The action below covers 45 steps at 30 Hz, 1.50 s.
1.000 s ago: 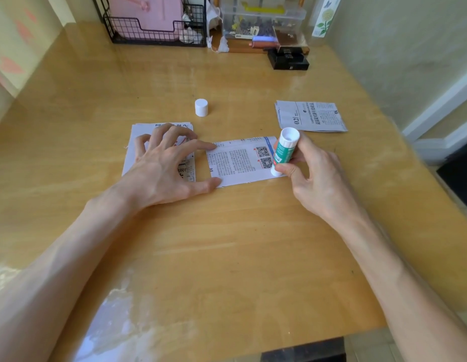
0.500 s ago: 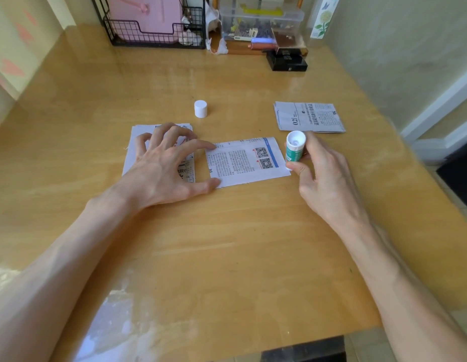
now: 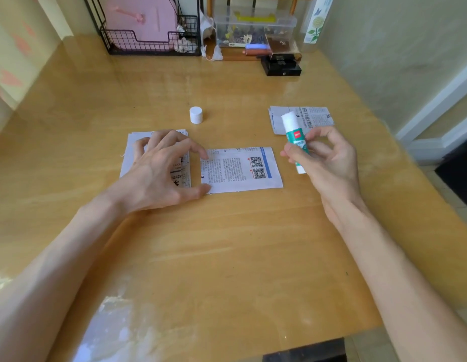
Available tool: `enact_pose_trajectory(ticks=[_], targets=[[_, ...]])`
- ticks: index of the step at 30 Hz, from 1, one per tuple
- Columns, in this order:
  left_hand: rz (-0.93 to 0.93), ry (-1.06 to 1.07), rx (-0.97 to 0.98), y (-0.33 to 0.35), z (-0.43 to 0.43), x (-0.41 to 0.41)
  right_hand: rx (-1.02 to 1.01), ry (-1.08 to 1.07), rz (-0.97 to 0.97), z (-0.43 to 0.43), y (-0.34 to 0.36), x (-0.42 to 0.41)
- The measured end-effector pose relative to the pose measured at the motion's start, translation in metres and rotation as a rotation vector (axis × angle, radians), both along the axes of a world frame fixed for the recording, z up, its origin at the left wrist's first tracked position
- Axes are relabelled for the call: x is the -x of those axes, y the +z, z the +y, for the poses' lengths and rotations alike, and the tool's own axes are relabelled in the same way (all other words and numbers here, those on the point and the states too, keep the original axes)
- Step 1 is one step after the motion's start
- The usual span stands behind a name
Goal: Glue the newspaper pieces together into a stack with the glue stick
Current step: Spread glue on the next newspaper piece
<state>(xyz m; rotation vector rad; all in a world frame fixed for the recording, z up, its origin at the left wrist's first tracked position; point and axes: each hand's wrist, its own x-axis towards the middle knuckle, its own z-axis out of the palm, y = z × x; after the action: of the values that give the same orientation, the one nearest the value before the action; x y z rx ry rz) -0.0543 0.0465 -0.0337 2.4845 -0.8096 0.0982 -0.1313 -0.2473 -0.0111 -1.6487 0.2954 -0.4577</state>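
A newspaper piece with QR codes (image 3: 240, 169) lies flat mid-table. My left hand (image 3: 161, 171) rests on a small pile of newspaper pieces (image 3: 129, 155) to its left, index finger and thumb touching the QR piece's left edge. My right hand (image 3: 323, 158) holds the green and white glue stick (image 3: 292, 135) in its fingertips, lifted to the right of that piece, white end up. Its white cap (image 3: 196, 114) stands on the table behind. Another pile of newspaper pieces (image 3: 313, 118) lies at the back right, partly behind the stick.
A black wire rack with a pink item (image 3: 148, 35), a clear plastic box (image 3: 253, 30) and a black box (image 3: 282, 66) line the table's far edge. The wall runs close along the right side. The table's front edge (image 3: 279, 348) is near me.
My right hand lifted the glue stick off the QR piece's right edge and carried it right and up, tilting it. My left hand stayed on the left pile.
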Motion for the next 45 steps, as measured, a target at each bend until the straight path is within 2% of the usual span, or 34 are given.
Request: enact_pose_trajectory(ticks=[4, 9, 15, 20, 27, 40, 45], targets=[[0.016, -0.033, 0.030, -0.002, 0.000, 0.000, 0.045, 0.020, 0.035, -0.007, -0.005, -0.006], [0.024, -0.020, 0.072, 0.000, -0.001, 0.001, 0.198, -0.031, 0.022, -0.011, -0.007, -0.021], [-0.004, -0.028, 0.104, 0.001, -0.003, 0.003, 0.213, 0.115, -0.040, 0.016, 0.002, -0.057], [-0.066, 0.067, 0.212, 0.005, -0.002, 0.000, 0.268, 0.204, -0.070, 0.044, -0.003, -0.092], [-0.127, 0.134, 0.368, 0.009, 0.008, -0.012, 0.324, 0.210, -0.064, 0.050, -0.008, -0.125], [-0.124, 0.184, 0.378, 0.007, 0.007, -0.010, 0.353, 0.203, 0.000, 0.053, -0.015, -0.141], [-0.108, 0.202, 0.390, 0.007, 0.009, -0.010, 0.440, 0.169, 0.062, 0.052, -0.009, -0.134]])
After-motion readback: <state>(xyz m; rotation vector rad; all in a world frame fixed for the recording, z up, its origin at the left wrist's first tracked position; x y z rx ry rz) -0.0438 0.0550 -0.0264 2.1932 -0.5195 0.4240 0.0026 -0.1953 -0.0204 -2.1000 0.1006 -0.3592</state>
